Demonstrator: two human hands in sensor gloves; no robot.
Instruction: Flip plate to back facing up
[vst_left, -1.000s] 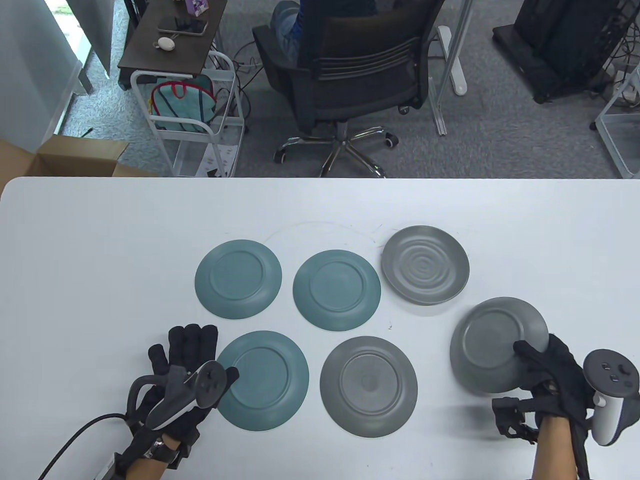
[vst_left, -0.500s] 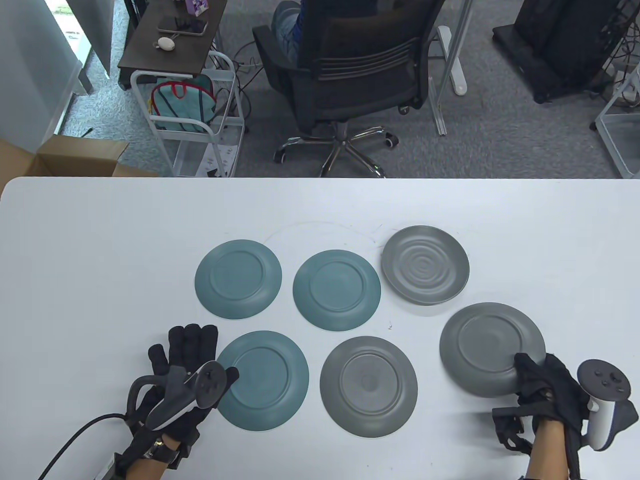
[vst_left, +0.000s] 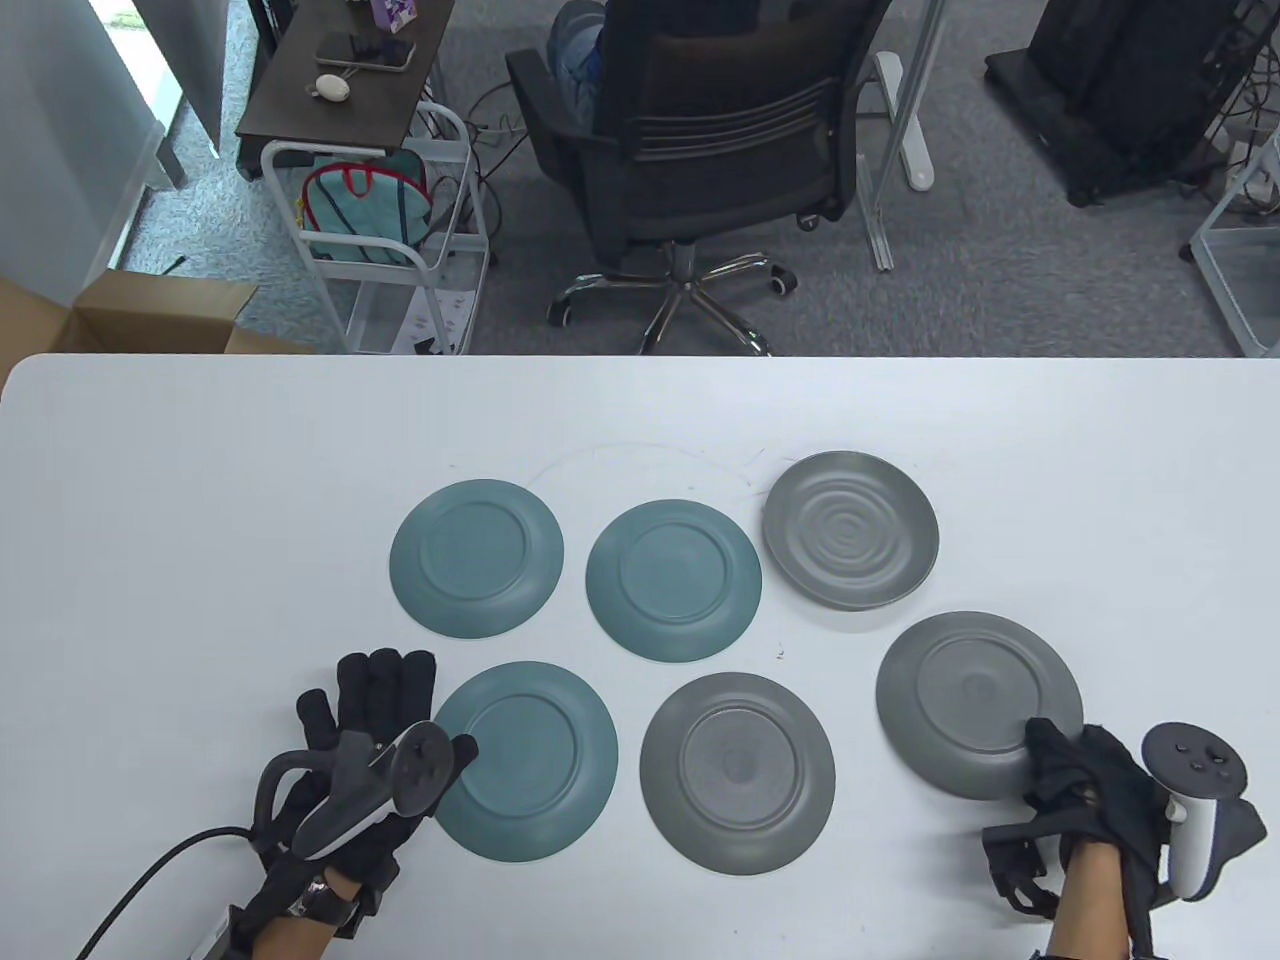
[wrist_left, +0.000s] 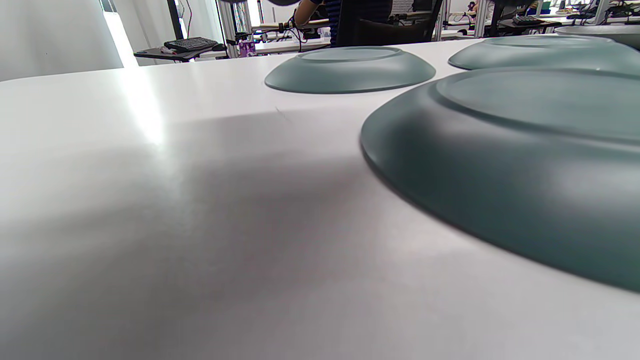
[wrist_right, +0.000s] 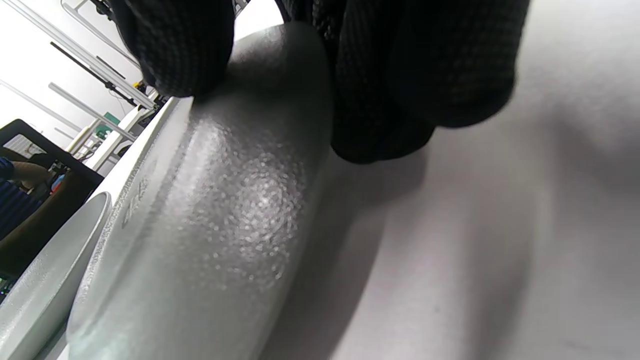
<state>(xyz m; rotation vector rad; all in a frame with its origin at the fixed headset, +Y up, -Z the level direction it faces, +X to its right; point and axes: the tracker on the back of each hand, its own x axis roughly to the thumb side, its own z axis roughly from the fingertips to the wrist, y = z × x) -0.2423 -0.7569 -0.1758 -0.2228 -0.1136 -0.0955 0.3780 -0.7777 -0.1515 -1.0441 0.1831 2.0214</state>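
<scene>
A grey plate lies back up at the right of the table, flat or nearly so. My right hand grips its near rim. In the right wrist view my fingers sit over and around the rim of this plate. My left hand rests flat on the table with fingers stretched out, beside a teal plate and holding nothing. A grey plate with ripple rings lies face up behind the held one.
Two more teal plates and a grey plate lie back up mid-table. The left wrist view shows the near teal plate close by. An office chair stands beyond the table's far edge.
The grey plate in my right hand has come down from a tilt to lie almost flat, back up. My right hand moved slightly toward the front edge. My left hand has not moved.
</scene>
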